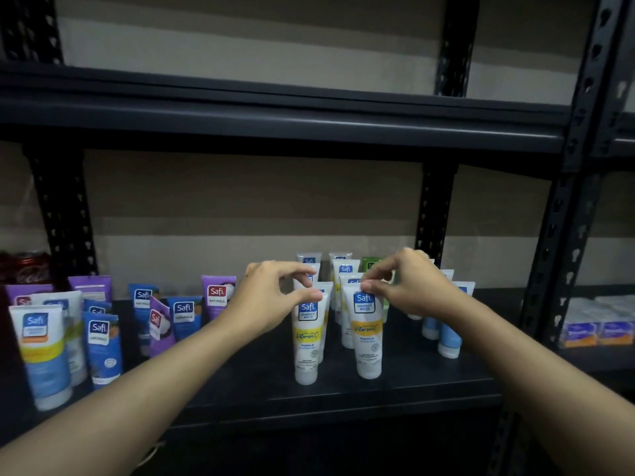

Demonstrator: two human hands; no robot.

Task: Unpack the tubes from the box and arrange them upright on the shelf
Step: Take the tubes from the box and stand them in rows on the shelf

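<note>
Two white tubes with yellow bands stand upright, cap down, near the front of the dark shelf (261, 389). My left hand (271, 297) hovers at the crimped top of the left tube (307, 341), thumb touching it, fingers apart. My right hand (409, 286) pinches the top edge of the right tube (367, 341) between thumb and fingers. Behind them stand several more white, green and blue tubes (345, 273), partly hidden by my hands. No box is in view.
At the left stand several blue, purple and white tubes (103, 341), some leaning. A red drink can (27, 269) sits at the far left back. Blue tubes (448, 334) stand at the right. Small packets (598, 328) lie on the neighbouring shelf. Black uprights frame the bay.
</note>
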